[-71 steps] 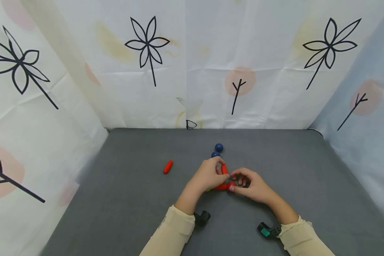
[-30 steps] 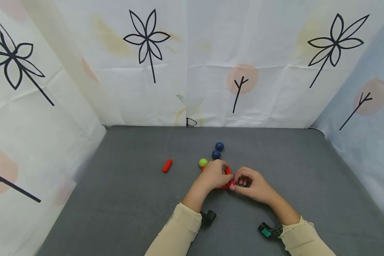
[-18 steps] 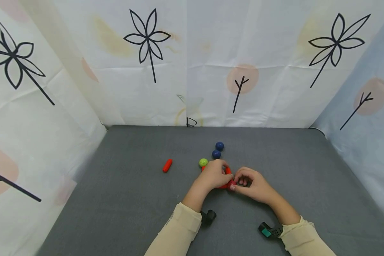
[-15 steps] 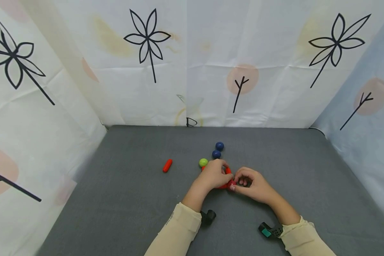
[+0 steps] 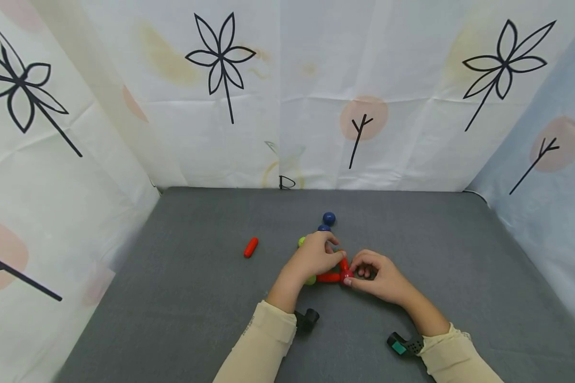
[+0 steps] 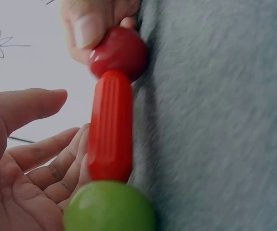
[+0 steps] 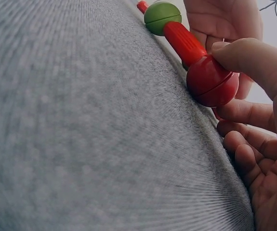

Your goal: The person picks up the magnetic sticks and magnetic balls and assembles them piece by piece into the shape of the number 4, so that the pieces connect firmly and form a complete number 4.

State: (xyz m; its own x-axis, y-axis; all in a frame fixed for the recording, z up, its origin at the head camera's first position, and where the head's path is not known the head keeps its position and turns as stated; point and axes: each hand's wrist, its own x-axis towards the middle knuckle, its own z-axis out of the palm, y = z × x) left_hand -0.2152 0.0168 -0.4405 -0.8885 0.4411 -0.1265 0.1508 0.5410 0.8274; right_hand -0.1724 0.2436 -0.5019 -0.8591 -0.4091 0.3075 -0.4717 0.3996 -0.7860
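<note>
In the head view my right hand (image 5: 380,274) pinches a dark red ball (image 7: 213,81) between thumb and fingers. A ridged red rod (image 6: 110,125) joins this ball to a green ball (image 6: 110,209). A second red rod (image 5: 344,264) runs back from the red ball, its far end hidden by my left hand (image 5: 313,255). That hand hovers over the joined pieces, thumb and fingers spread apart with nothing gripped between them. Another green ball (image 5: 301,241) shows partly behind the left hand.
Two blue balls (image 5: 329,218) sit behind the left hand, the nearer one partly covered. Off to the left lies a loose red rod (image 5: 251,248). All rest on a grey cloth-covered table (image 5: 196,308), with printed white curtains (image 5: 306,80) at its back and sides.
My left hand has let go of the second red rod and shifted back and left, uncovering the front rod and green ball. The right hand stays on the red ball.
</note>
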